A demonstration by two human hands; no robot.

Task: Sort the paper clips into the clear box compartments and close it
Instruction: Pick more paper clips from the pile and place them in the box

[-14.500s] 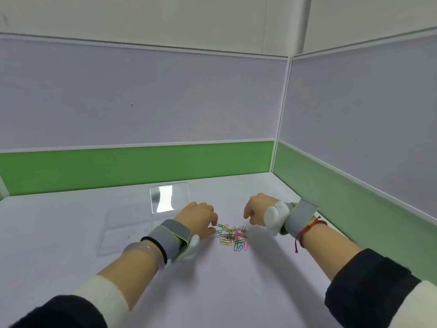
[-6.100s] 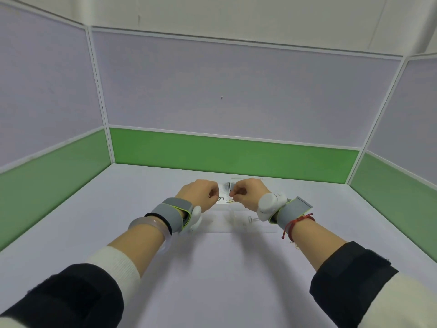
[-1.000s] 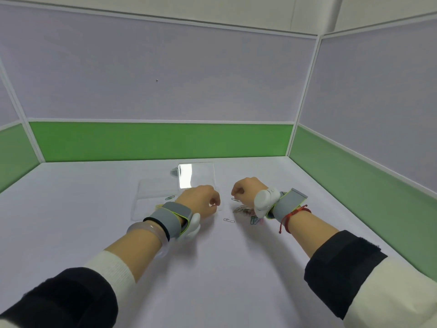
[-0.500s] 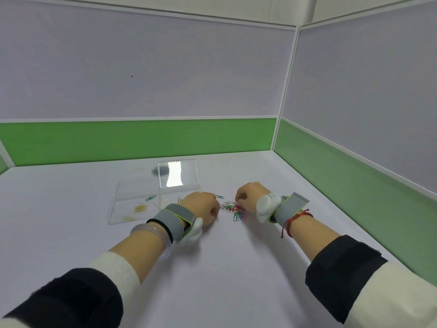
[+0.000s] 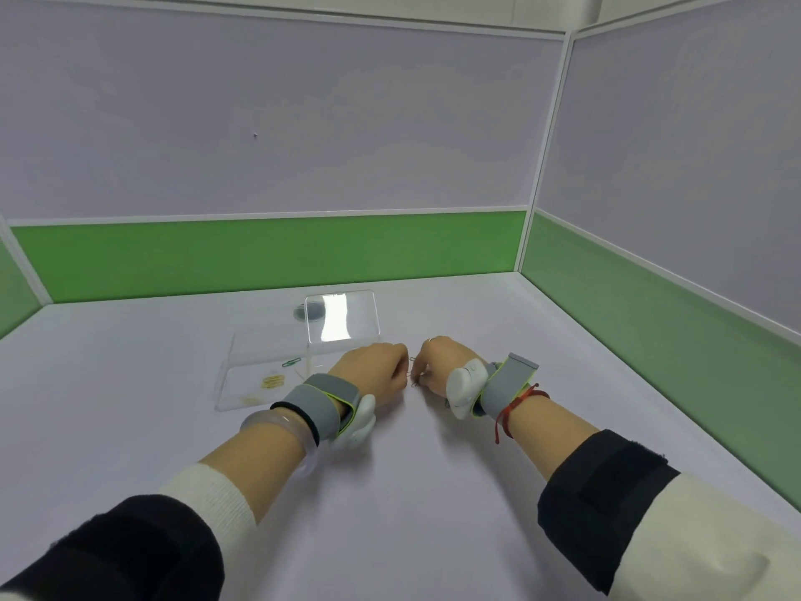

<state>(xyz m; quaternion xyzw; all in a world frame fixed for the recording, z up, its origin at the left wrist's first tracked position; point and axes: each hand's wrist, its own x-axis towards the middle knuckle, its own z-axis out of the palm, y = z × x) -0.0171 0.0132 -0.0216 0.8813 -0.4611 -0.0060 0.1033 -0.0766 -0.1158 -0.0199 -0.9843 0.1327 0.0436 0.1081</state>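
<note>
Paper clips (image 5: pixel 412 373) between fists; no writing legible.

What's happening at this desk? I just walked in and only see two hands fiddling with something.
A person is sorting paper clips into a clear box whose lid stands open. A green clip and yellow ones already lie inside. The left hand and right hand, nearly touching, pinch thin clips between them.

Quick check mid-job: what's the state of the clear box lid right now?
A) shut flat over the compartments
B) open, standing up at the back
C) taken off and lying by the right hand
B: the lid stands raised behind the clear box, whose compartments lie uncovered.
</note>
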